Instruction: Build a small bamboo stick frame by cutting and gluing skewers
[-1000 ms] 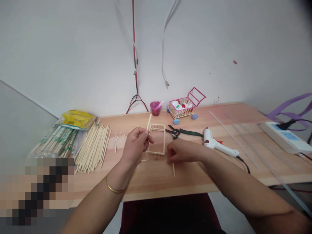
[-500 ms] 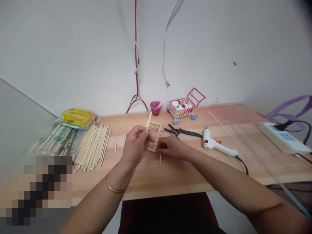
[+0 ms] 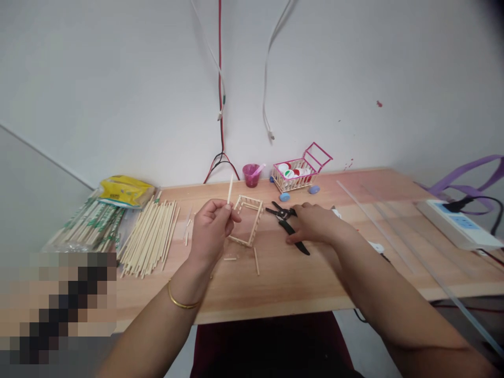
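Observation:
My left hand (image 3: 212,226) is closed in a pinch around a thin wooden stick (image 3: 230,190), which points upward. Just behind and right of it, a small rectangular frame of sticks (image 3: 255,223) lies on the table, its left part hidden by that hand. My right hand (image 3: 315,223) is over the green-handled wire strippers (image 3: 295,239), with fingers at the upper handle and the thumb by the lower one. The jaws are apart and the tool still lies on the table. A white glue gun (image 3: 377,247) is mostly hidden behind my right hand and forearm.
Loose sticks (image 3: 151,236) and bagged sticks (image 3: 88,223) lie at left, beneath a yellow packet (image 3: 126,190). A small stick cart (image 3: 295,181) holding round caps and a purple cup (image 3: 251,176) stand by the wall. A power strip (image 3: 459,223) sits at right, near clear rods (image 3: 374,226).
My right hand has left the stick frame and moved right onto the wire strippers. My left hand has shifted slightly left with its stick, uncovering more of the frame.

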